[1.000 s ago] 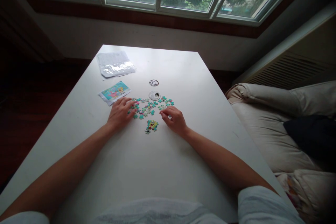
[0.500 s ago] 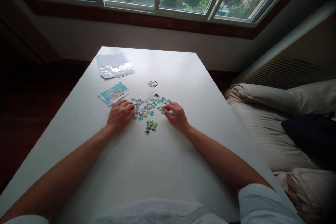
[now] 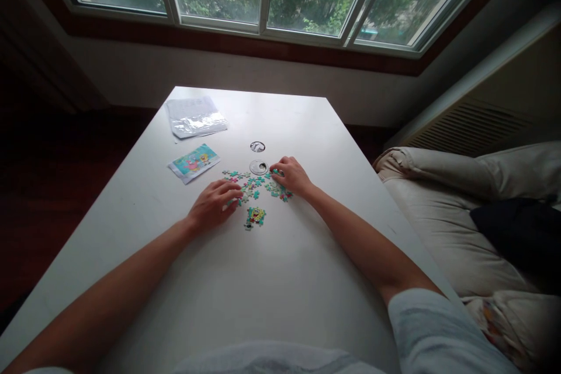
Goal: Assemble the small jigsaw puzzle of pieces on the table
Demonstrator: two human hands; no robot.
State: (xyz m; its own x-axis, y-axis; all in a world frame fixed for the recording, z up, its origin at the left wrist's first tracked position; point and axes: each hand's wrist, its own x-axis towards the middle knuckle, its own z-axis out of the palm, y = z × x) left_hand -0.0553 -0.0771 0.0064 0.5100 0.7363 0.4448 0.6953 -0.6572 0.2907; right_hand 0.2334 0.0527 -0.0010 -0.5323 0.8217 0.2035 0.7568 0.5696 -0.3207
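Small loose jigsaw pieces (image 3: pixel 250 188), mostly green with some pink, lie spread on the white table (image 3: pixel 280 280). At the left edge of this spread my left hand (image 3: pixel 214 204) rests low, fingers curved and apart, with no piece seen in its grasp. My right hand (image 3: pixel 293 176) is at the upper right of the pieces, thumb and forefinger drawn together around a green puzzle piece (image 3: pixel 275 171), partly hidden by the fingers. Nearer to me lies a small joined section of puzzle (image 3: pixel 255 217) showing a yellow cartoon figure.
A picture card (image 3: pixel 195 162) with cartoon figures lies left of the pieces. Behind it is a clear plastic bag (image 3: pixel 197 117) with paper. Two round fittings, one metal ring (image 3: pixel 258 167) among them, sit in the tabletop. A beige sofa (image 3: pixel 438 228) stands to the right.
My left hand has shifted right and toward me, over the left pieces. My right hand has moved away from me to the far right edge of the spread. The view has tilted slightly.
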